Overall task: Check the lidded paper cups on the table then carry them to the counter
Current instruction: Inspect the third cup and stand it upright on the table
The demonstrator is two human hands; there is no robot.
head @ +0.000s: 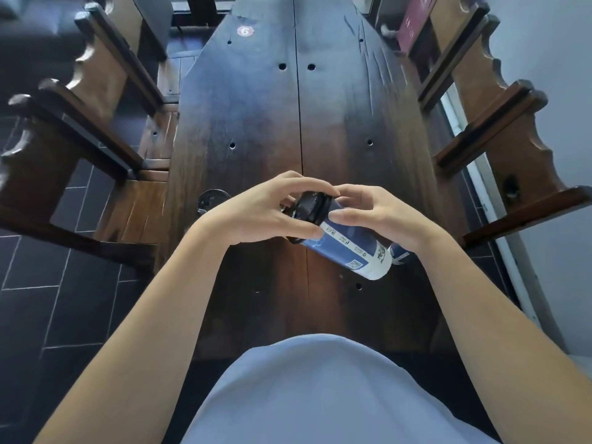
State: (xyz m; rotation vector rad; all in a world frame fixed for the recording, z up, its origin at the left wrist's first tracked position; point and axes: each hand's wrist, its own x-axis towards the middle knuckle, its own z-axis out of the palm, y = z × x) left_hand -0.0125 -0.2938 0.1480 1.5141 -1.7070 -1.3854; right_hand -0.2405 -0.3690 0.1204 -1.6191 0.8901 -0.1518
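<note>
Tilted cup (349, 248) held above the table (266, 123): left hand (256, 216) curled round its lid (312, 206), right hand (378, 216) pinching the light, crushable wall; probably best gripped near the stiffer rim.

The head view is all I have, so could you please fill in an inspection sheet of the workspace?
Surface: dark plank table with peg holes and a round number sticker.
Job's things: blue-and-white paper cup with black lid, tilted and held above the table; a second blue cup mostly hidden behind the right wrist.
Clutter: a dark round object at the left edge, unclear what.
Grippers: left hand grips the lid; right hand holds the cup's body.
Cables: nothing seen.
Surroundings: wooden chairs on both sides, dark tiled floor.
</note>
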